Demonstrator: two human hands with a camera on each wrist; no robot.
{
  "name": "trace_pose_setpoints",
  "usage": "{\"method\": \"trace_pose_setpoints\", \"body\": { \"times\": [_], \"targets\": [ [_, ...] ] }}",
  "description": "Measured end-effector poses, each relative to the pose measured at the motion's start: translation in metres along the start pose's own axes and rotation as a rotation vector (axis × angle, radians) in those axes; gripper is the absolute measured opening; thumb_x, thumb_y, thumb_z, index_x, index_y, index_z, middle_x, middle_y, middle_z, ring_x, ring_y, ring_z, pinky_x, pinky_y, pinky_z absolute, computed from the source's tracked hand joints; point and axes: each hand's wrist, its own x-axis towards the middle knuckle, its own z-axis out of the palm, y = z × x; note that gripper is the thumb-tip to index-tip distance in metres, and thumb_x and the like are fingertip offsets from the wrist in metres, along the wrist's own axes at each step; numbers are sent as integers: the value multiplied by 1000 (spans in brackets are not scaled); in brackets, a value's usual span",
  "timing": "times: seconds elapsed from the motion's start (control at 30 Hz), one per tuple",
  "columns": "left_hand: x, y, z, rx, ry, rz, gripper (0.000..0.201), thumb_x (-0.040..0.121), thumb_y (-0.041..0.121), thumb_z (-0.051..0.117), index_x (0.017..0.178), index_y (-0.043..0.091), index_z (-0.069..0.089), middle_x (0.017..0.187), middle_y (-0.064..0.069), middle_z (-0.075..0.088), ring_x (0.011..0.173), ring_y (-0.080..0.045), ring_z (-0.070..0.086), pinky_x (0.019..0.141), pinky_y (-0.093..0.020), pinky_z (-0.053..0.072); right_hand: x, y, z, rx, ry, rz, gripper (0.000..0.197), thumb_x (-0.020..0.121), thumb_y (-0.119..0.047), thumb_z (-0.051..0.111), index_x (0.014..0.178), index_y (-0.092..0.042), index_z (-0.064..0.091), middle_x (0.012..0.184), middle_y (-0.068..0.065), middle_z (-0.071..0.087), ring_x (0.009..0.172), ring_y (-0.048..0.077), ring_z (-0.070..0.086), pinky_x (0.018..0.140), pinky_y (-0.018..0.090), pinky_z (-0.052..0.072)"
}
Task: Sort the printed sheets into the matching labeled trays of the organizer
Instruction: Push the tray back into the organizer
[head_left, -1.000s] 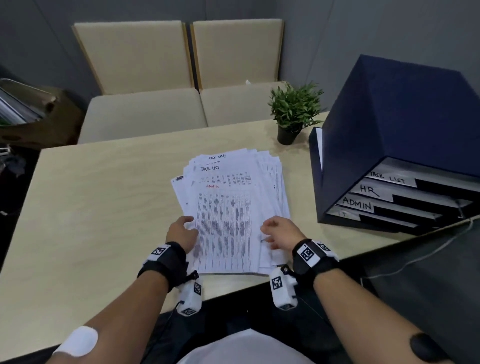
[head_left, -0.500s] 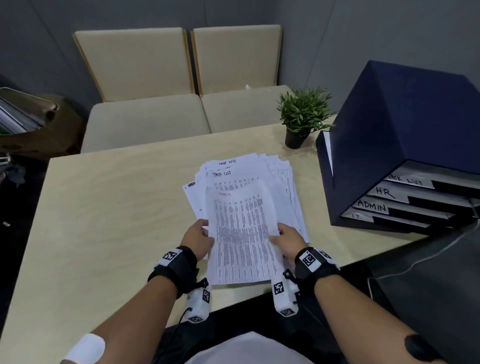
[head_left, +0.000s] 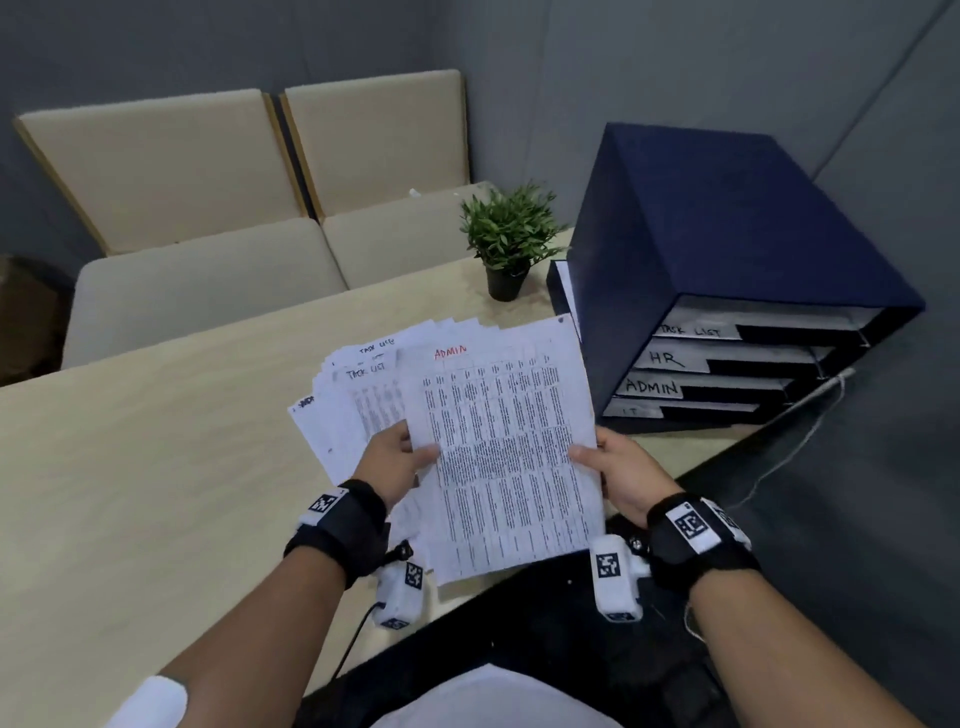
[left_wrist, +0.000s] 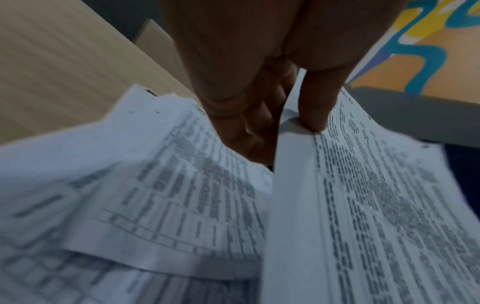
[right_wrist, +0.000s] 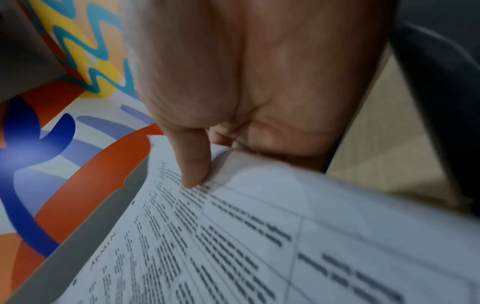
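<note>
Above the desk (head_left: 156, 467), an ADMIN sheet (head_left: 504, 452) is pinched at its side edges by left hand (head_left: 392, 462) and right hand (head_left: 626, 475).

Both forearms reach forward, each wrist wrapped in a black band. The left hand (head_left: 397, 462) pinches the sheet's (head_left: 498, 447) left edge, thumb on top; the right hand (head_left: 626, 475) pinches its right edge, thumb likewise on top.

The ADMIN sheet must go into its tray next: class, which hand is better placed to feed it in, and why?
Right hand, probably: it pinches the ADMIN sheet on the edge nearest the ADMIN tray.
</note>
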Motion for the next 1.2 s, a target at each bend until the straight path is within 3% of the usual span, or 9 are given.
{"method": "trace_pose_setpoints", "body": {
  "times": [0.1, 0.17, 0.27, 0.37, 0.53, 0.77, 0.93, 1.1, 1.2],
  "targets": [
    [6, 10, 31, 52, -80, 5, 19, 90, 6, 63, 102, 20, 67, 90, -7, 71, 80, -26, 63, 75, -40, 52, -10, 5, -32, 69, 81, -11, 21, 95, -2, 51, 113, -9, 61, 109, 13, 72, 95, 26, 70, 82, 40, 55],
    [8, 16, 52, 99, -144, -1, 21, 89, 5, 64, 106, 16, 66, 97, -8, 71, 87, -25, 66, 82, -40, 54, -17, 10, -54, 87, 130, -13, 22, 95, -3, 52, 116, -7, 61, 110, 11, 72, 99, 27, 69, 88, 41, 53],
    [10, 20, 84, 154, -244, -14, 20, 89, 6, 64, 107, 11, 67, 91, -3, 71, 84, -21, 66, 80, -36, 55, -24, 18, -88, 52, 193, 13, 25, 96, -8, 53, 120, -5, 61, 112, 10, 71, 103, 28, 68, 93, 43, 52],
    [10, 20, 115, 215, -283, -26, 12, 89, 10, 65, 101, 12, 67, 78, 3, 65, 76, -17, 61, 73, -30, 53, -30, 26, -118, 20, 240, 82, 22, 98, -10, 50, 114, -7, 64, 107, 10, 72, 100, 28, 68, 90, 43, 53],
    [10, 22, 165, 253, -325, -57, 18, 91, 7, 61, 107, 13, 67, 96, -7, 70, 86, -25, 65, 83, -38, 55, -36, 43, -164, 9, 300, 154, 21, 99, -9, 48, 109, -7, 67, 107, 15, 71, 100, 32, 67, 92, 47, 52],
    [14, 29, 215, 247, -353, -80, 24, 93, 7, 58, 116, 13, 63, 87, 3, 69, 73, -10, 65, 60, -16, 51, -40, 54, -212, 36, 322, 183, 22, 99, -11, 49, 110, -8, 68, 106, 13, 72, 103, 33, 67, 97, 54, 48],
    [21, 35, 237, 212, -320, -73, 29, 93, 7, 58, 121, 10, 60, 94, -8, 71, 78, -18, 68, 68, -24, 55, -36, 44, -234, 113, 337, 155, 22, 99, -7, 48, 113, 0, 64, 109, 21, 69, 104, 38, 65, 94, 53, 50],
    [27, 45, 247, 187, -273, -62, 22, 93, 10, 58, 115, 7, 54, 80, -3, 67, 63, -13, 64, 62, -26, 51, -20, 24, -247, 189, 338, 111, 25, 99, -8, 49, 118, 0, 62, 110, 19, 69, 103, 35, 66, 95, 52, 49],
    [29, 49, 251, 198, -260, -24, 26, 91, 9, 60, 115, 14, 54, 101, -8, 70, 89, -25, 69, 83, -42, 55, -9, 5, -245, 230, 333, 67, 22, 100, -9, 47, 115, -3, 62, 107, 16, 69, 99, 30, 67, 89, 46, 52]
  ]
}}
